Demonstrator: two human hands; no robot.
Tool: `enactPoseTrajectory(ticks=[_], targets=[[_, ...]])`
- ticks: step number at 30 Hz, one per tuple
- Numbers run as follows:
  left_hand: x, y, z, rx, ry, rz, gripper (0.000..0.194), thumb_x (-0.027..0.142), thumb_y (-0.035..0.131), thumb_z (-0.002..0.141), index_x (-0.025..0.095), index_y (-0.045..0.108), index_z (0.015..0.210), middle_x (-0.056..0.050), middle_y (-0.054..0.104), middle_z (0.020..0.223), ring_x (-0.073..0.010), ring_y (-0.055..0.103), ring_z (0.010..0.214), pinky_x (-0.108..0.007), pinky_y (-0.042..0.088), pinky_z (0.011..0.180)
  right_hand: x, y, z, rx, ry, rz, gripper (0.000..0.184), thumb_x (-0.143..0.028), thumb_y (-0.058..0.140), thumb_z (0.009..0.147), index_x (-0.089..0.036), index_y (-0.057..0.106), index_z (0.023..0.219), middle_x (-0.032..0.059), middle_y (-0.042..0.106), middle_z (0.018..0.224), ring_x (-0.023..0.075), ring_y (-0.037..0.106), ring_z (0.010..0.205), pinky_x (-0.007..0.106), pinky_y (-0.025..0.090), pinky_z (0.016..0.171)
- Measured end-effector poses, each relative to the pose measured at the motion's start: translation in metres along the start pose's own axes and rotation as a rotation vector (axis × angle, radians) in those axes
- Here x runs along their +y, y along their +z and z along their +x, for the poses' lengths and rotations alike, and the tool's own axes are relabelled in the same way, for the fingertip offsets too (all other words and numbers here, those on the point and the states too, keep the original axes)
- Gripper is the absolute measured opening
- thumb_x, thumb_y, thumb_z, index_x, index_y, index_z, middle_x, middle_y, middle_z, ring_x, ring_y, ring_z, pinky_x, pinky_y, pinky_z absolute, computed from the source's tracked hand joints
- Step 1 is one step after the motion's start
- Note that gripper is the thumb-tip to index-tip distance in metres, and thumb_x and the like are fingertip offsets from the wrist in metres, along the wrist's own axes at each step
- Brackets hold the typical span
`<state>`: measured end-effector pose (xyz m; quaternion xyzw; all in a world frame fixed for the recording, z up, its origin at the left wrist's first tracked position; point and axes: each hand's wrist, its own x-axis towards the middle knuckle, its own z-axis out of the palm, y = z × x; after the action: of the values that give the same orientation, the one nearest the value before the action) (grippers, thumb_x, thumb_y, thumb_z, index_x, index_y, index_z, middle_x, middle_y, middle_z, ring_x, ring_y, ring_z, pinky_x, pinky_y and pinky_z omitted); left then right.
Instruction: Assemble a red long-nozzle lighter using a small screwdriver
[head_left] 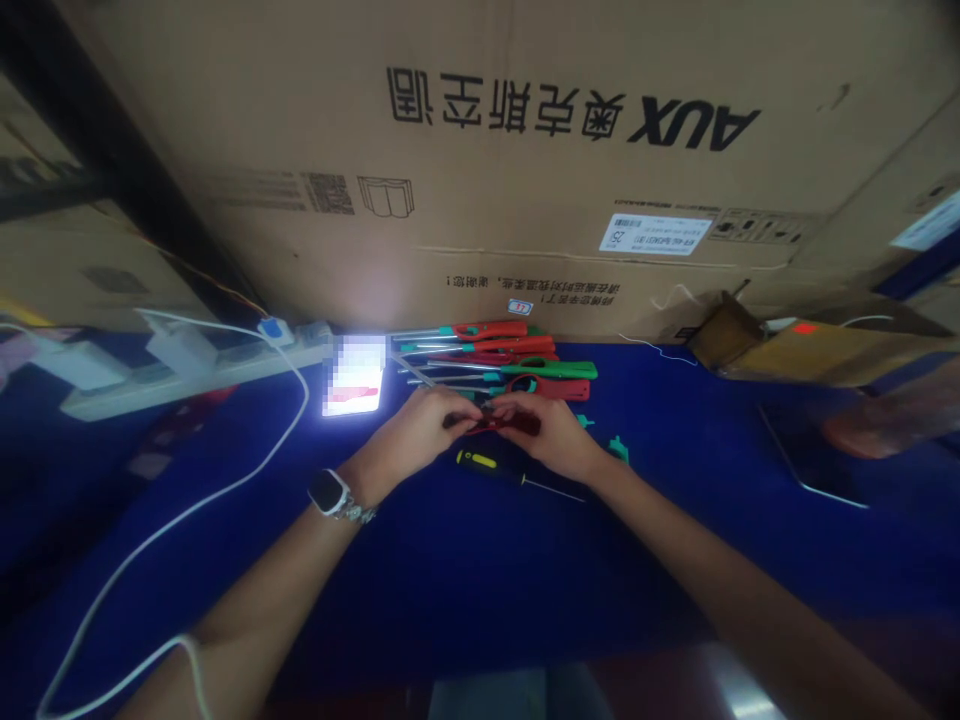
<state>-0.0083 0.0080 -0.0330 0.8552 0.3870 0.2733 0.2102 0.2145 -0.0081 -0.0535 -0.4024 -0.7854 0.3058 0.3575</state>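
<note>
Far left: white power strip (pixel 217 378) with plugs seated in it, angled across the blue work surface (pixel 480 600). White cable (pixel 259 470) loops from there toward the near edge, passing over the left forearm. Left wrist wears a watch (pixel 328 492) and a chain bracelet. Beyond it, a glowing screen (pixel 356 375), partly pixelated, stands near the carton.

Centre: left hand (pixel 424 425) closed, fingertips pinching one end of a dark red piece (pixel 487 424). The piece sits between both hands, just above the surface; its finer detail is hidden by fingers. Behind, a row of long-nosed lighters (pixel 517 347), handles red and green, metal tubes pointing left. On the near side of the hands lies a screwdriver (pixel 487 465), black-and-yellow handle left, shaft right. Right hand (pixel 551 432) also closed, gripping the red piece's other end.

Right: small green parts (pixel 619 449) beside the right wrist. Farther off, a dark flat device (pixel 814 470), another person's blurred arm (pixel 900 420) over it. Behind that, an open brown box (pixel 840 350). Large printed carton (pixel 510 200) spans the back.
</note>
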Motion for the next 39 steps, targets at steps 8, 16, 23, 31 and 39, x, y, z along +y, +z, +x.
enactPoseTrajectory(ticks=[8, 16, 23, 31, 39], targets=[[-0.006, -0.008, -0.006, 0.045, -0.010, 0.183, 0.009, 0.025, 0.077, 0.080, 0.019, 0.072, 0.084, -0.004, 0.063, 0.090, -0.0193, 0.062, 0.084, -0.035, 0.052, 0.078, -0.006, -0.002, -0.003, 0.022, -0.128, -0.173, 0.035, -0.014, 0.068, 0.084, -0.022, 0.065, 0.118, 0.0078, 0.063, 0.112, 0.0200, 0.063, 0.104, 0.041, 0.053, 0.097], [0.007, -0.003, -0.004, 0.008, -0.067, 0.280, 0.013, 0.029, 0.077, 0.080, 0.018, 0.072, 0.085, -0.004, 0.063, 0.089, -0.0175, 0.061, 0.075, -0.032, 0.051, 0.069, 0.001, -0.001, 0.000, 0.052, -0.082, -0.354, 0.028, -0.026, 0.074, 0.082, -0.019, 0.069, 0.109, 0.0077, 0.064, 0.099, 0.0244, 0.060, 0.098, 0.045, 0.051, 0.092], [0.006, 0.004, -0.004, -0.006, -0.078, 0.215, 0.012, 0.026, 0.070, 0.087, 0.017, 0.074, 0.080, -0.003, 0.062, 0.080, -0.0142, 0.060, 0.069, -0.027, 0.046, 0.060, 0.004, 0.005, -0.001, 0.063, -0.034, -0.350, 0.015, -0.027, 0.073, 0.084, -0.020, 0.071, 0.098, 0.0057, 0.061, 0.092, 0.0218, 0.059, 0.091, 0.039, 0.051, 0.085], [0.000, 0.003, -0.001, -0.038, -0.055, 0.107, 0.006, 0.022, 0.072, 0.085, 0.017, 0.073, 0.082, -0.002, 0.063, 0.078, -0.0141, 0.060, 0.069, -0.028, 0.048, 0.064, 0.007, 0.007, -0.001, 0.065, -0.050, -0.312, 0.015, -0.027, 0.073, 0.085, -0.020, 0.070, 0.098, 0.0057, 0.061, 0.095, 0.0217, 0.059, 0.093, 0.037, 0.051, 0.085], [-0.012, -0.002, -0.004, -0.016, -0.022, 0.107, 0.016, 0.023, 0.075, 0.081, 0.019, 0.072, 0.096, -0.001, 0.061, 0.081, -0.0132, 0.057, 0.068, -0.027, 0.047, 0.063, 0.001, 0.000, 0.000, 0.016, -0.037, -0.283, 0.022, -0.022, 0.070, 0.087, -0.019, 0.068, 0.109, 0.0065, 0.064, 0.098, 0.0198, 0.062, 0.089, 0.036, 0.051, 0.083]])
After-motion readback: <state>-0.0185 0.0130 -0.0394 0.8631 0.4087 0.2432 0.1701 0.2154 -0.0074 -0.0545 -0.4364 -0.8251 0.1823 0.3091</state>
